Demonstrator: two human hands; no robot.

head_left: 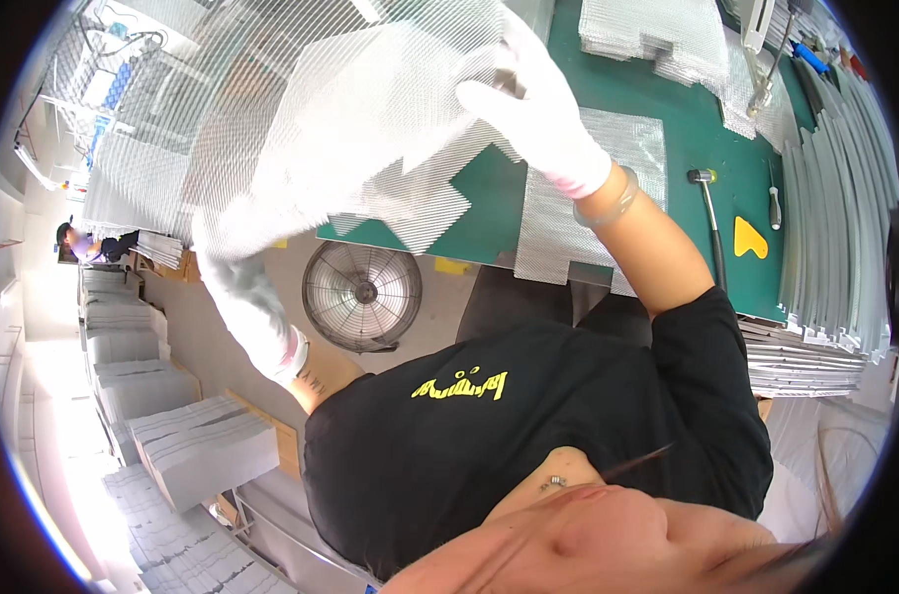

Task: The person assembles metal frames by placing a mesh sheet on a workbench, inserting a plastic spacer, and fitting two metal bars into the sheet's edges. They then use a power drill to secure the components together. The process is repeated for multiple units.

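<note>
A large silvery mesh sheet [370, 89] with notched edges is raised over the left part of the green table [702, 129]. My right hand [533, 109], in a white glove, grips its right edge, with the thumb on the near face. Under the sheet's lower left side is my left hand [234, 238], also gloved; its fingers are mostly hidden by the bright mesh, and it seems to hold that edge. Beneath my right wrist, another mesh sheet [593, 188] lies flat on the table and reaches past the near edge.
More mesh sheets [657, 40] are stacked at the far side. To the right lie a hammer [711, 208], a screwdriver [775, 208], a yellow plate [751, 238] and grey strips [835, 198]. A floor fan [365, 292] stands below the table, grey stacks [207, 450] at left, a person [103, 246] beyond.
</note>
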